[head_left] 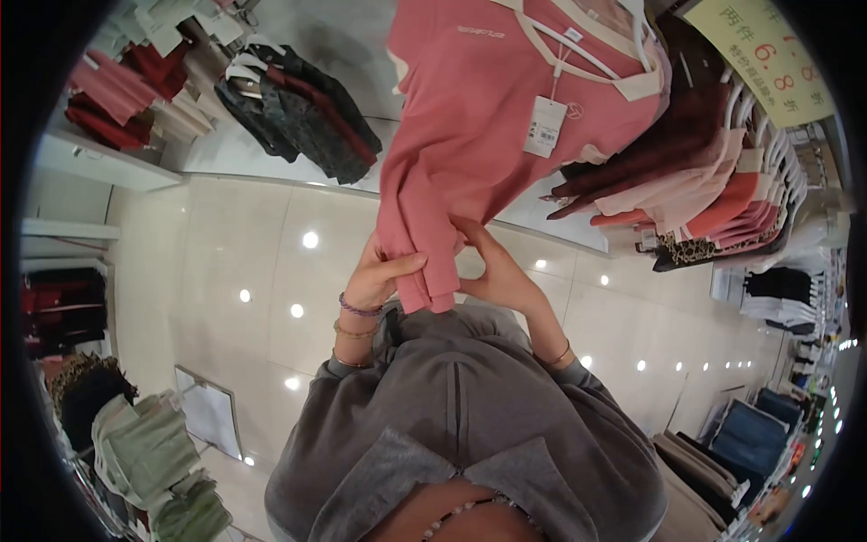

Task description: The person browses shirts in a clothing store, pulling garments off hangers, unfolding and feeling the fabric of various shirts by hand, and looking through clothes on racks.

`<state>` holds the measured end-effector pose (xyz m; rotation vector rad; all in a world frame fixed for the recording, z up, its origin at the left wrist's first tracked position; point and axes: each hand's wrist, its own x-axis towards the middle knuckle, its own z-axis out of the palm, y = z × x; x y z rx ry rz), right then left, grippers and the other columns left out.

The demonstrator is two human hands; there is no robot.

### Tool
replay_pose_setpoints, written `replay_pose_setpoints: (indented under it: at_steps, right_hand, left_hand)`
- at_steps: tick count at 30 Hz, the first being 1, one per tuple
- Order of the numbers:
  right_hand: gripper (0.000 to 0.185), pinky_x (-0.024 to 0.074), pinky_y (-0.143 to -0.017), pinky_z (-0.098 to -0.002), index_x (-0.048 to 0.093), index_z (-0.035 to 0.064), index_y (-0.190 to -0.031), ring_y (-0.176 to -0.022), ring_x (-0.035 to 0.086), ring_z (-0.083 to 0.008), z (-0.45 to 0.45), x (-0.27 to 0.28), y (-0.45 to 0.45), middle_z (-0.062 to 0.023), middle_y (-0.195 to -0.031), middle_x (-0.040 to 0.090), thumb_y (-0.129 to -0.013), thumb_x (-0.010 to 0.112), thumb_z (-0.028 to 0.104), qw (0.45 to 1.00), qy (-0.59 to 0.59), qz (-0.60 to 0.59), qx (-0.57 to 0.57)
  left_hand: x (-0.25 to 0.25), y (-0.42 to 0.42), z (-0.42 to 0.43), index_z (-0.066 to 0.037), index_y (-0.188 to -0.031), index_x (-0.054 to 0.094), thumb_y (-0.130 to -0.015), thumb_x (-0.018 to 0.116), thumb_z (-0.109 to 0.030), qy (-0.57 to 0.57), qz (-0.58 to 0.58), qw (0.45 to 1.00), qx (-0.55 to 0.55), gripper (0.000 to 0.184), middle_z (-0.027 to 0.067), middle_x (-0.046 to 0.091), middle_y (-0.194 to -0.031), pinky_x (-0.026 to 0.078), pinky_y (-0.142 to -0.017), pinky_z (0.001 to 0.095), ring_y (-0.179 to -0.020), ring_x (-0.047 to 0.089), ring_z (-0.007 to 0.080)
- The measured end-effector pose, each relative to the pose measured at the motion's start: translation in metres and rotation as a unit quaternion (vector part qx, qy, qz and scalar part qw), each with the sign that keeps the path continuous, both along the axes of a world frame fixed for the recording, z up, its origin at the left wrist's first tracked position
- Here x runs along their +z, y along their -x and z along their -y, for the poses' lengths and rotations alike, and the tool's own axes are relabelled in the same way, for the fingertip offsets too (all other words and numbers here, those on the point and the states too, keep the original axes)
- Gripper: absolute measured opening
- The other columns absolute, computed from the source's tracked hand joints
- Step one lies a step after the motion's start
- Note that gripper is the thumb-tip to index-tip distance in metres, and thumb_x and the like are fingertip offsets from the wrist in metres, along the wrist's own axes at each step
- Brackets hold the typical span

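Observation:
A pink sweatshirt [488,99] with a cream collar hangs from a white hanger [639,36] in front of me. A white price tag [545,126] dangles on a string below its neckline. My left hand [379,271] grips the lower end of a pink sleeve, thumb lying across the cloth near the cuff [428,296]. From the other side, my right hand [492,266] holds the same sleeve, its fingertips partly hidden behind the fabric and its thumb near the cuff. Both forearms reach forward from grey sleeves.
Dark and pink clothes on hangers [713,194] fill a rack at the right, under a yellow sign [768,63]. Dark jackets [302,113] hang at the back left. Green garments [149,447] are at the lower left, folded jeans [754,434] at the lower right. Glossy tiles [244,244] cover the floor.

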<state>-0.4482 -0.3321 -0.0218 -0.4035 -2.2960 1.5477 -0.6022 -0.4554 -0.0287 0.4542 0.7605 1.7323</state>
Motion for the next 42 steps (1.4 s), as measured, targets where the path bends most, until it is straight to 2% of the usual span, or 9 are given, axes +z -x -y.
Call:
replay_pose_setpoints:
  at_steps: [5, 11, 15, 18, 22, 28, 32, 35, 42]
  right_hand:
    - [0.022, 0.0428, -0.077, -0.0250, 0.059, -0.0020, -0.100, -0.084, 0.056, -0.0147, -0.019, 0.007, 0.008, -0.0089, -0.094, 0.061, -0.080, 0.051, -0.004, 0.987, -0.035, -0.074, -0.139]
    - [0.010, 0.0438, -0.058, -0.0250, 0.054, -0.0017, -0.094, -0.068, 0.056, -0.0156, -0.003, 0.002, 0.009, -0.0097, -0.078, 0.057, -0.088, 0.050, 0.006, 0.991, 0.013, -0.011, -0.136]
    - [0.013, 0.0402, -0.055, -0.0256, 0.053, -0.0020, -0.086, -0.061, 0.051, -0.0130, 0.007, 0.008, 0.008, -0.0074, -0.073, 0.054, -0.090, 0.051, 0.010, 0.986, 0.071, 0.000, -0.148]
    - [0.016, 0.0393, -0.054, -0.0254, 0.054, -0.0017, -0.083, -0.059, 0.050, -0.0116, 0.006, 0.020, 0.005, -0.0057, -0.071, 0.054, -0.090, 0.051, 0.012, 0.984, 0.108, 0.046, -0.134]
    - [0.017, 0.0399, -0.053, -0.0260, 0.054, -0.0003, -0.081, -0.059, 0.051, -0.0113, -0.001, 0.010, 0.007, -0.0032, -0.070, 0.054, -0.089, 0.055, 0.014, 0.983, 0.089, -0.059, -0.149]
    - [0.015, 0.0393, -0.052, -0.0237, 0.051, 0.0031, -0.085, -0.057, 0.050, -0.0101, 0.001, 0.033, 0.005, -0.0018, -0.066, 0.054, -0.082, 0.063, 0.010, 0.988, -0.042, 0.011, -0.150]
    - [0.025, 0.0441, -0.060, -0.0254, 0.052, 0.0048, -0.094, -0.067, 0.057, -0.0154, -0.005, 0.016, 0.002, -0.0067, -0.076, 0.059, -0.073, 0.065, 0.002, 0.987, 0.008, 0.046, -0.157]
    - [0.035, 0.0455, -0.066, -0.0265, 0.055, 0.0051, -0.101, -0.077, 0.058, -0.0164, -0.032, 0.017, -0.011, -0.0076, -0.086, 0.058, -0.068, 0.061, -0.004, 0.928, -0.268, -0.030, -0.256]
    - [0.029, 0.0438, -0.078, -0.0251, 0.060, 0.0010, -0.102, -0.088, 0.056, -0.0184, -0.085, 0.021, -0.061, -0.0069, -0.096, 0.057, -0.074, 0.057, -0.005, 0.895, -0.197, -0.094, -0.390]
  left_hand:
    - [0.002, 0.000, 0.003, 0.001, -0.120, 0.047, -0.084, 0.061, -0.006, 0.077, -0.105, 0.987, 0.096, 0.039, 0.0077, 0.056, -0.114, 0.043, -0.088, 0.0278, -0.102, 0.054, 0.0135]
    - [0.019, -0.001, 0.001, 0.002, -0.118, 0.047, -0.084, 0.064, -0.014, 0.164, -0.020, 0.981, 0.100, 0.042, 0.0071, 0.055, -0.108, 0.044, -0.082, 0.0277, -0.096, 0.054, 0.0134]
    - [0.008, -0.016, -0.015, 0.002, -0.128, 0.030, -0.068, 0.079, -0.021, 0.186, -0.430, 0.813, 0.347, 0.080, 0.0140, 0.046, -0.113, 0.043, -0.084, 0.0334, -0.101, 0.050, 0.0216]
    - [0.022, -0.009, -0.014, -0.001, -0.129, 0.034, -0.066, 0.079, -0.014, 0.077, -0.583, 0.770, 0.248, 0.078, 0.0155, 0.043, -0.128, 0.040, -0.093, 0.0363, -0.109, 0.049, 0.0218]
    - [0.009, -0.008, -0.014, 0.001, -0.107, 0.054, -0.076, 0.069, -0.012, 0.037, -0.638, 0.768, 0.044, 0.037, 0.0115, 0.059, -0.091, 0.039, -0.091, 0.0350, -0.089, 0.058, 0.0205]
    - [0.012, -0.020, -0.019, 0.000, -0.097, 0.054, -0.088, 0.055, -0.009, 0.071, -0.385, 0.903, 0.176, 0.013, 0.0052, 0.060, -0.083, 0.043, -0.080, 0.0246, -0.079, 0.056, 0.0114]
    - [0.015, -0.018, -0.016, -0.001, -0.097, 0.053, -0.092, 0.050, -0.011, 0.075, -0.321, 0.916, 0.227, 0.012, 0.0001, 0.056, -0.081, 0.042, -0.072, 0.0206, -0.075, 0.051, 0.0064]
    - [0.005, 0.004, -0.004, -0.001, -0.098, 0.052, -0.093, 0.048, -0.011, 0.093, -0.290, 0.903, 0.304, 0.012, -0.0007, 0.055, -0.082, 0.042, -0.070, 0.0201, -0.076, 0.049, 0.0054]
    - [0.008, 0.041, 0.012, -0.003, -0.096, 0.055, -0.093, 0.049, -0.020, 0.113, -0.235, 0.884, 0.388, 0.018, 0.0000, 0.058, -0.086, 0.041, -0.072, 0.0190, -0.077, 0.051, 0.0053]
